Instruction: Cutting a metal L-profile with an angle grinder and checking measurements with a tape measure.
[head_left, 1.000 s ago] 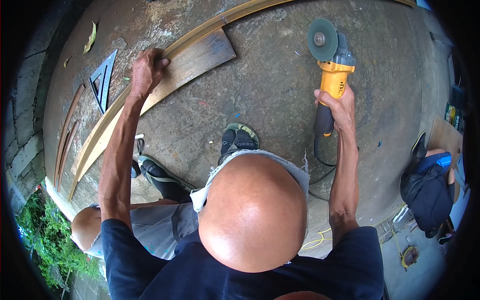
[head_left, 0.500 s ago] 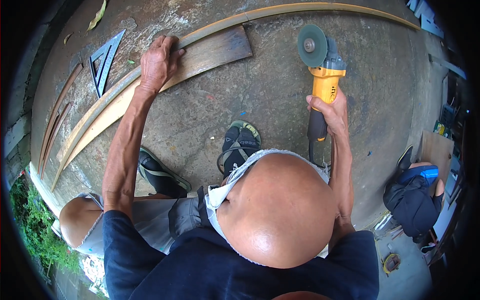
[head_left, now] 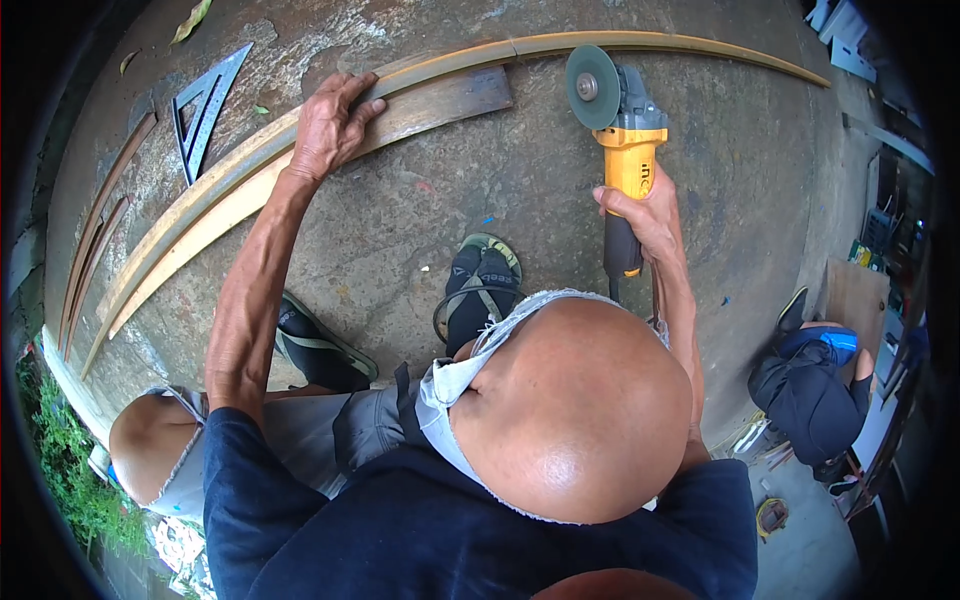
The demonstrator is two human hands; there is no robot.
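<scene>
My right hand (head_left: 650, 215) is wrapped around the body of a yellow and black angle grinder (head_left: 628, 165). The grinder's flat greenish disc (head_left: 590, 85) points away from me, its rim right by the long narrow wooden strip (head_left: 640, 41); whether they touch I cannot tell. At the far left, my left hand (head_left: 335, 125) grips this strip, with the thumb on the near side and fingers over the top. A thin dark line crosses the strip between hand and disc. A wider wooden board (head_left: 440, 108) lies along the strip's near side, partly under my left hand.
Left of the strip lies a triangular metal speed square (head_left: 207, 110), with thin dark wood strips (head_left: 105, 225) beyond. My sandalled feet (head_left: 483, 285) stand on the concrete near the boards, a cord beside them. Another person (head_left: 815, 395) crouches at right, near a wooden panel (head_left: 855, 300).
My right hand has brought the grinder leftward, closer to the wooden strip. My left hand appears slightly further right, still gripping the strip. The whole view has shifted a little.
</scene>
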